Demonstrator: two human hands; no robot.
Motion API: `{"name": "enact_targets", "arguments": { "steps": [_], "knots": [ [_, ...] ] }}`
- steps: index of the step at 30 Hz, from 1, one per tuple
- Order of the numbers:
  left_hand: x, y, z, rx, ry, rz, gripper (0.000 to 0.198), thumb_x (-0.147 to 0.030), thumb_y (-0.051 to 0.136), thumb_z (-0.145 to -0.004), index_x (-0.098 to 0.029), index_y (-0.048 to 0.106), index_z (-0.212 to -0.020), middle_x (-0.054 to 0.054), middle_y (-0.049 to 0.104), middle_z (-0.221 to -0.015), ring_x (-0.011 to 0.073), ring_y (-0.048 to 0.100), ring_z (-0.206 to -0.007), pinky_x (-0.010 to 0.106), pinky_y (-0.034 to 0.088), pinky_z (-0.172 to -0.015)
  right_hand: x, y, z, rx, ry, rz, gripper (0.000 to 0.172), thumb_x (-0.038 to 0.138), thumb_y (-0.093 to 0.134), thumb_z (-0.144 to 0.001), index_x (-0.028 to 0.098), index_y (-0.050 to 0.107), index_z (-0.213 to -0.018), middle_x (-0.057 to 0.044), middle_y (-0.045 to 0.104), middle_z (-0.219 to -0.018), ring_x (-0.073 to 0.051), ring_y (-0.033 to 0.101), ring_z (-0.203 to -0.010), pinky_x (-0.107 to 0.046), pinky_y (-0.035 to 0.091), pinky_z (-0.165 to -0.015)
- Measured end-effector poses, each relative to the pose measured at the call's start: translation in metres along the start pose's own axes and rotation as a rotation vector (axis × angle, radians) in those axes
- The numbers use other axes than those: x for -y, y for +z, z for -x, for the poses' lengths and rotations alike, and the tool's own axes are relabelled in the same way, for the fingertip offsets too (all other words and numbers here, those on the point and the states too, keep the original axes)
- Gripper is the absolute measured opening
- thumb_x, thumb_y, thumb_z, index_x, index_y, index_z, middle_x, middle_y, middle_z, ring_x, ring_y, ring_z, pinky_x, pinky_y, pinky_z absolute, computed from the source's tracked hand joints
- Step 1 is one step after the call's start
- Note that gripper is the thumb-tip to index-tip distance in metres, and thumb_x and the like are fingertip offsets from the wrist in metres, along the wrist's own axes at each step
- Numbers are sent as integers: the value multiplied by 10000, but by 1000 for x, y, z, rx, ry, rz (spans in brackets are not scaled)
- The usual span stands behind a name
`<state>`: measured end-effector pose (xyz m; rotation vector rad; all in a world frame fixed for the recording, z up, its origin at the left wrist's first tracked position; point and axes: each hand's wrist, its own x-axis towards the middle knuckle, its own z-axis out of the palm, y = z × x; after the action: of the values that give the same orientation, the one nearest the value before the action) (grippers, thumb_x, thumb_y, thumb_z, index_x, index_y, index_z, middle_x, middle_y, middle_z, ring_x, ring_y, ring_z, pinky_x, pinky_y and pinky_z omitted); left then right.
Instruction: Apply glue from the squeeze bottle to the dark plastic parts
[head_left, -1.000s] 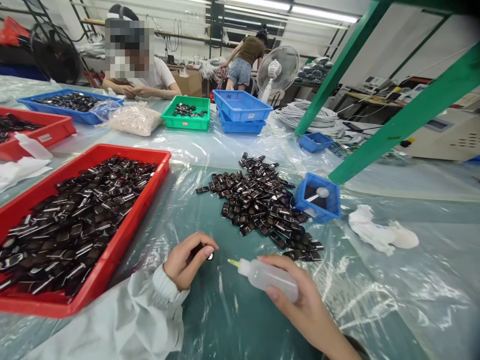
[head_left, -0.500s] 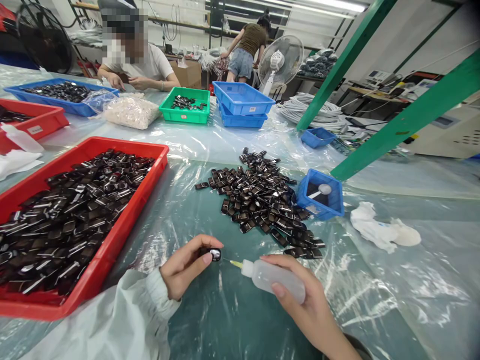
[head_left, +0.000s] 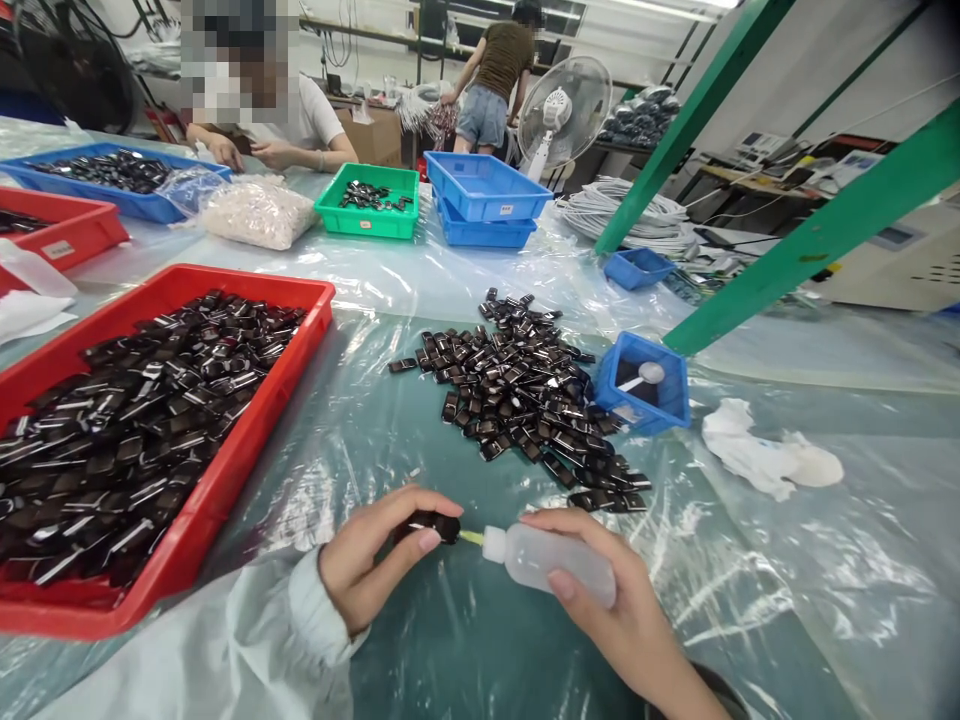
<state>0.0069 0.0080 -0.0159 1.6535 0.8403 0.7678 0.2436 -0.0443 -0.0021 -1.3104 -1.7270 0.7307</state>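
Note:
Between the thumb and fingers of my left hand point(head_left: 382, 555) is a small black plastic casing point(head_left: 436, 526) with a shiny edge. My right hand point(head_left: 607, 590) is wrapped round a translucent squeeze bottle point(head_left: 551, 560) lying nearly level. Its white cap carries a thin yellowish nozzle point(head_left: 471, 537), whose tip meets the near end of the casing; whether it goes inside is too small to tell. Beyond my hands spreads a loose pile of similar black casings point(head_left: 517, 390). To the left, a red tray point(head_left: 259, 435) holds many more of them.
A small blue bin point(head_left: 660, 400) with a white spoon stands right of the pile, near a crumpled white cloth point(head_left: 750, 450). Farther back are a green tray point(head_left: 367, 222), stacked blue trays point(head_left: 487, 208) and a bag of pale parts point(head_left: 259, 212). Green posts point(head_left: 817, 245) slant at right. Two people work beyond.
My left hand has turned the casing and shifted it slightly right and down, so its end now meets the nozzle tip. The bottle has barely moved.

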Motion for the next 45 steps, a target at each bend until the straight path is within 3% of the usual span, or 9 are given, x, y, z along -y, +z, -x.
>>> {"name": "enact_targets", "arguments": {
  "steps": [3,8,16,39,45],
  "knots": [
    [-3,1,2,19,108,-74,228,-277,444,-945,-283,571,-1135,14,613,-992,149,580,-887,235,422,-774,-1,-1,-1,-39,34,-93,234,478,522,-883,296,612,-1000,-7,681,-830,-143,648,-629,-187,494,-507],
    [-6,3,5,-5,147,-70,250,-223,487,-926,-303,575,-1146,16,618,-998,135,581,-845,207,457,-719,-3,-1,-2,-63,79,-185,265,496,532,-871,268,632,-963,-17,674,-801,-146,633,-599,-190,493,-489],
    [-8,4,6,-68,136,-119,225,-242,587,-878,-280,618,-1098,24,684,-970,160,628,-851,228,475,-738,-2,-3,-1,-41,107,-202,270,507,542,-863,280,638,-973,-15,685,-801,-148,642,-619,-184,499,-504],
    [-10,4,6,22,165,-95,219,-171,554,-884,-225,626,-1084,49,689,-950,165,622,-820,257,470,-744,-2,-11,0,28,136,-175,256,480,561,-858,249,655,-912,-21,666,-728,-157,614,-557,-206,461,-454],
    [-9,5,7,16,78,-126,271,-219,531,-897,-259,596,-1157,39,670,-945,162,614,-801,243,486,-710,-2,-10,0,34,132,-157,236,483,547,-867,279,639,-943,-4,656,-745,-141,602,-567,-190,457,-466]
  ]
}}
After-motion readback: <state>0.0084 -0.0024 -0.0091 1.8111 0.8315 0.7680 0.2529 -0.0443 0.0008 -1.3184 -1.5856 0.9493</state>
